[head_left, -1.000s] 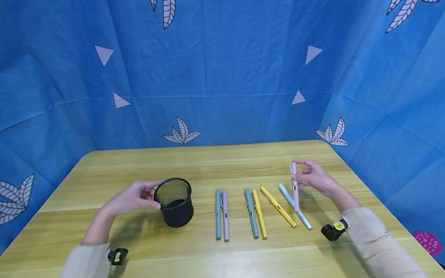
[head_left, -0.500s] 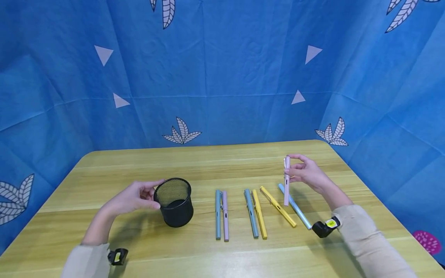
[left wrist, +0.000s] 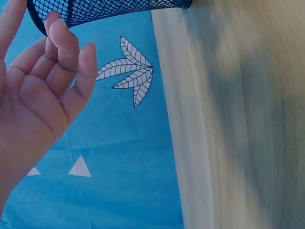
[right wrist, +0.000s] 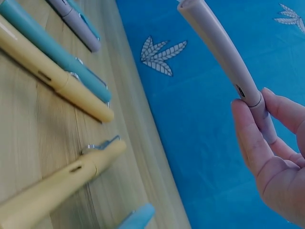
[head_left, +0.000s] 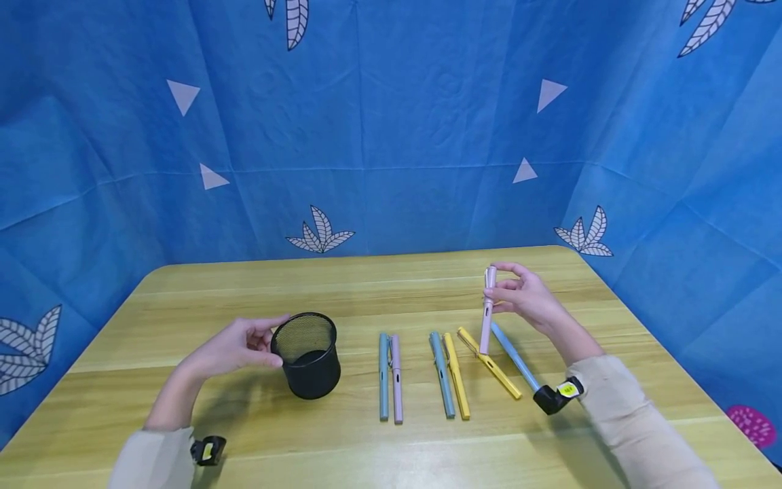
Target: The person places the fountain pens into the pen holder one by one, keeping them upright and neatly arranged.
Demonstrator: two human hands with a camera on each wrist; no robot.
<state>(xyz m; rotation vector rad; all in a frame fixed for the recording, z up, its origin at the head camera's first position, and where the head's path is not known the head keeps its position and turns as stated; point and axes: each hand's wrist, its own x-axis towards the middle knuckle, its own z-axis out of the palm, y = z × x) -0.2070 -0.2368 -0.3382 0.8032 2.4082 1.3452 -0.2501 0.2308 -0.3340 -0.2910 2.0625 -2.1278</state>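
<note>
My right hand (head_left: 519,295) pinches a pink pen (head_left: 487,310) near its cap and holds it upright above the table; the right wrist view shows the pink pen (right wrist: 224,57) between thumb and fingers (right wrist: 250,138). My left hand (head_left: 235,348) rests against the left side of a black mesh pen cup (head_left: 305,354), fingers loosely curved by its rim (left wrist: 95,9). On the table lie a teal and a pink pen (head_left: 389,377), a teal and a yellow pen (head_left: 449,375), another yellow pen (head_left: 489,363) and a light blue pen (head_left: 513,356).
The wooden table (head_left: 366,285) is ringed by blue cloth walls (head_left: 391,136) close behind and at both sides. Small black cameras sit at both wrists (head_left: 552,397). Bare wood lies along the back and the front edge.
My right hand has carried the pink pen up and to the left, from over the light blue pen to above the lone yellow pen. The left hand and cup have stayed put.
</note>
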